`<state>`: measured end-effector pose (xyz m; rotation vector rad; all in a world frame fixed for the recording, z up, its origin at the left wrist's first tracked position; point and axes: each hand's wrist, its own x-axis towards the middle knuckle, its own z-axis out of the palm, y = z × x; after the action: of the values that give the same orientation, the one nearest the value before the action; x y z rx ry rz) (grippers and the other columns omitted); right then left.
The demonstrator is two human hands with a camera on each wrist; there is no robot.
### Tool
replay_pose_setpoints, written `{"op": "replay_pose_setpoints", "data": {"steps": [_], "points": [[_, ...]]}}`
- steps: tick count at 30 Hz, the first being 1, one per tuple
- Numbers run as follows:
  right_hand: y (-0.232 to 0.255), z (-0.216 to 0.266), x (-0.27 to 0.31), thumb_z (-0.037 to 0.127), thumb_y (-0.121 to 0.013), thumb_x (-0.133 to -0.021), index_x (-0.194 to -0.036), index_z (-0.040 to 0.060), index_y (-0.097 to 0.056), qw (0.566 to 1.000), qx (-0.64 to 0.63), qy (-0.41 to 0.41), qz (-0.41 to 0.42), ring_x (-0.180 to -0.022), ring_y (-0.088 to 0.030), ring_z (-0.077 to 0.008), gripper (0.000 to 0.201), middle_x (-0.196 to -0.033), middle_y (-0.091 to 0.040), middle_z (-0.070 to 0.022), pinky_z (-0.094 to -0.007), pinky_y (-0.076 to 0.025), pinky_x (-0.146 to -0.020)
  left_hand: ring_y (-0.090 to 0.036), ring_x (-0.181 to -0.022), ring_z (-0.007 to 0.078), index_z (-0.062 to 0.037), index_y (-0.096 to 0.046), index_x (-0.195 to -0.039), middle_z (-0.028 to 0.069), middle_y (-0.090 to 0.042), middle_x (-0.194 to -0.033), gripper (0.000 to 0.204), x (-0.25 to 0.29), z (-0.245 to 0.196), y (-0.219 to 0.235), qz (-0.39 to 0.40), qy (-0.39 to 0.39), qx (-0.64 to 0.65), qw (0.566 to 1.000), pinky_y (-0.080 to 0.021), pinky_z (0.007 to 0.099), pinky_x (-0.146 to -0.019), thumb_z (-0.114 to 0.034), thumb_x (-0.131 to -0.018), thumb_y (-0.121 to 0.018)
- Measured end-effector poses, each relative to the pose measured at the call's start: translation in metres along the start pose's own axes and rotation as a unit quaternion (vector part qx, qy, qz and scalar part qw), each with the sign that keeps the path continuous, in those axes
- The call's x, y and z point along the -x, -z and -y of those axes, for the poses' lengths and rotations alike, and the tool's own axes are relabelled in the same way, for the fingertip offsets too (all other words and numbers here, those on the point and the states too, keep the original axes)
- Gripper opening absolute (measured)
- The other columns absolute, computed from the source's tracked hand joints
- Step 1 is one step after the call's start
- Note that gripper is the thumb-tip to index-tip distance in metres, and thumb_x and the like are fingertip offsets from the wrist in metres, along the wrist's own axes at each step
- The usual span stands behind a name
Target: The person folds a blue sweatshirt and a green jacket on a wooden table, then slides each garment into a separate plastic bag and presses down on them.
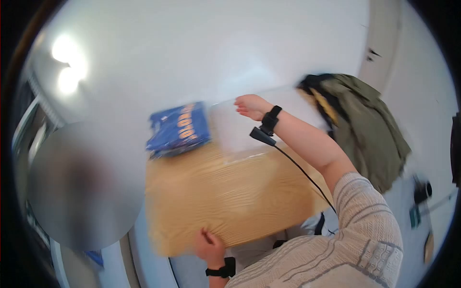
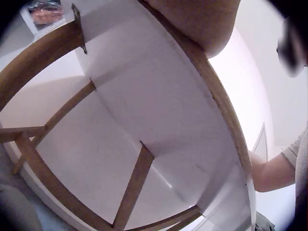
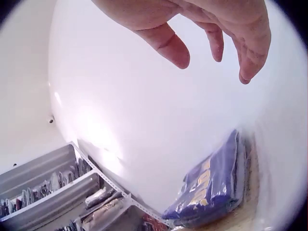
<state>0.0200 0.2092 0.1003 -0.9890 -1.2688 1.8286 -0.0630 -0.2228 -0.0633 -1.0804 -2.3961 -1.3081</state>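
My right hand (image 1: 252, 106) is raised over a pale, see-through plastic packet (image 1: 228, 137) on the wooden table (image 1: 216, 192). Its fingers are spread and loosely bent, with nothing between them, as the right wrist view also shows. To the left of that packet lies a folded blue garment (image 1: 177, 128) in clear wrapping, with orange lettering on it. My left hand (image 1: 210, 246) rests at the table's near edge with its fingers loosely curled and holds nothing visible. The left wrist view looks at the table's underside (image 2: 159, 91), with part of that hand at the edge above.
An olive jacket (image 1: 370, 129) is heaped beyond the table's right side. A black cable (image 1: 307, 175) trails from the right wrist. Another person, blurred, is at the left. Shelves with packed items (image 3: 53, 185) appear in the right wrist view.
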Motion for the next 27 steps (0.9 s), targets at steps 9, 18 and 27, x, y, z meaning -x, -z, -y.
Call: {"op": "replay_pose_setpoints", "data": {"steps": [9, 18, 27], "points": [[0.261, 0.045, 0.18, 0.009, -0.052, -0.089, -0.116, -0.0042, -0.045, 0.958, -0.19, 0.142, -0.158, -0.097, -0.053, -0.0257, 0.031, -0.109, -0.05, -0.0165, -0.0328, -0.049, -0.08, -0.057, -0.072, 0.0286, 0.0001, -0.058, -0.104, 0.0132, -0.059, -0.084, 0.023, -0.008, -0.017, 0.011, 0.018, -0.035, -0.022, 0.999, -0.045, 0.0374, -0.062, -0.007, -0.083, -0.053], [0.397, 0.057, 0.226, 0.004, -0.051, -0.085, -0.135, 0.0113, -0.039, 0.874, -0.252, 0.219, -0.354, -0.085, -0.052, -0.0233, 0.051, -0.108, -0.046, -0.0157, -0.0295, -0.049, -0.069, -0.055, -0.07, 0.0237, 0.0003, -0.057, -0.103, 0.0122, -0.057, -0.084, 0.019, -0.008, -0.011, 0.007, 0.009, -0.057, -0.017, 0.998, -0.044, 0.0319, -0.06, -0.006, -0.086, -0.05], [0.449, 0.075, 0.142, 0.003, -0.055, -0.084, -0.133, 0.0102, -0.042, 0.916, -0.165, 0.135, -0.341, -0.097, -0.05, -0.019, 0.051, -0.123, -0.049, -0.0109, -0.0283, -0.045, -0.079, -0.055, -0.072, 0.028, 0.0007, -0.057, -0.102, 0.0136, -0.058, -0.085, 0.018, -0.008, -0.019, 0.009, -0.02, -0.072, -0.063, 0.995, -0.044, 0.0358, -0.062, -0.008, -0.087, -0.051]]}}
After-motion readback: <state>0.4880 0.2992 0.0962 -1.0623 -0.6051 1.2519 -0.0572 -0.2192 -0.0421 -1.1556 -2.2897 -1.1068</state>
